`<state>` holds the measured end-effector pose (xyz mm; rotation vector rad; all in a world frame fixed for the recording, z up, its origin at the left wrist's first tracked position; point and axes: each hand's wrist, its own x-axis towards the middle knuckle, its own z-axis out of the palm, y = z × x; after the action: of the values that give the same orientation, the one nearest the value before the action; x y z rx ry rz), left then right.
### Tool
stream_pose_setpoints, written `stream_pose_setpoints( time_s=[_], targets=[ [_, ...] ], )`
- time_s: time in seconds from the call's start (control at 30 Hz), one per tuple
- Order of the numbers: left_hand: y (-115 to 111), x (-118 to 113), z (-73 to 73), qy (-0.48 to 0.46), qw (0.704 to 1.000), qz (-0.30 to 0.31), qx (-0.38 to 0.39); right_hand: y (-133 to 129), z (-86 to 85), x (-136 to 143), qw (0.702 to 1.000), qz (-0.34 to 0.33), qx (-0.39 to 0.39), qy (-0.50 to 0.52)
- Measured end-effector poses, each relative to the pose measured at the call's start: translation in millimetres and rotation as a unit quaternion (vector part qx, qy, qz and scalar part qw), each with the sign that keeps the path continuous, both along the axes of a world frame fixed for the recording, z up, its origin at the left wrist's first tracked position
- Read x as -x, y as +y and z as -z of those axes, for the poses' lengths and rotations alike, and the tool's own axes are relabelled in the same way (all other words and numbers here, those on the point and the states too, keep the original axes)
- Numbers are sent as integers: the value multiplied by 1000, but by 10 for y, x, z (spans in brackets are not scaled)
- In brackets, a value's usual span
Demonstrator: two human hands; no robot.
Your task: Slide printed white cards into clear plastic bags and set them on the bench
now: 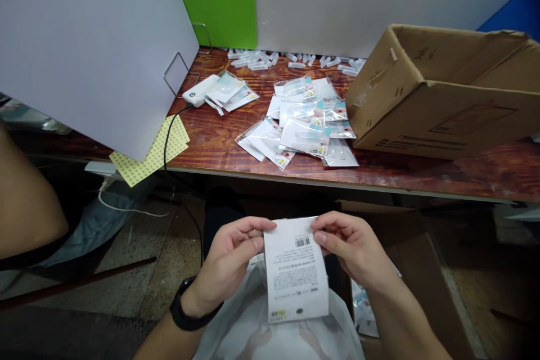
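Observation:
A white printed card (295,278) with a barcode and rows of text is held up over the lap. My left hand (234,256), with a black band on the wrist, pinches its upper left corner. At the upper right corner, my right hand (348,244) grips the card between thumb and fingers. Under the card lies a whitish plastic bag (236,315) on the lap. On the table beyond the hands is a loose pile of clear packets (306,135) with white cards inside.
A cardboard box (447,118) stands open at the table's right. Small white tubes (257,62) lie along the back. At left are a white power bank (201,90) with cable, dotted yellow sheets (169,143) and another person's arm (29,197). Below right, an open carton (422,275) holds packets.

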<state>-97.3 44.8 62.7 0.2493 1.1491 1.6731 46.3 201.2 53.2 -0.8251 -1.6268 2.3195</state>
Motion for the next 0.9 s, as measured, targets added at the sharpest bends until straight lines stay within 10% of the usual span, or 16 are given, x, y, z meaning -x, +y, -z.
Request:
stream_pose_setpoints(
  time_s=[0.17, 0.43, 0.6, 0.67, 0.77, 0.83, 0.9],
  targets=[
    [54, -30, 67, 79, 992, -54, 78, -27, -30, -1, 1000, -6, -11, 12],
    [-38, 186, -45, -67, 997, 24, -10, -61, -54, 115, 993, 5, 113, 36],
    [-15, 371, 37, -51, 997, -4, -56, 22, -212, 268, 991, 27, -127, 29],
    [-16, 473, 86, -28, 995, -57, -79, 193, -309, 377, 928, 121, -351, 41],
    [-78, 610, 167, -29, 989, -107, -96, 558, -415, 621, 717, 230, -652, 89],
    [-146, 663, 216, -42, 988, -120, -86, 765, -419, 844, 620, 190, -759, 65],
    [-218, 685, 251, -56, 987, -133, -67, 866, -364, 1125, 597, 90, -797, 2]
  ],
)
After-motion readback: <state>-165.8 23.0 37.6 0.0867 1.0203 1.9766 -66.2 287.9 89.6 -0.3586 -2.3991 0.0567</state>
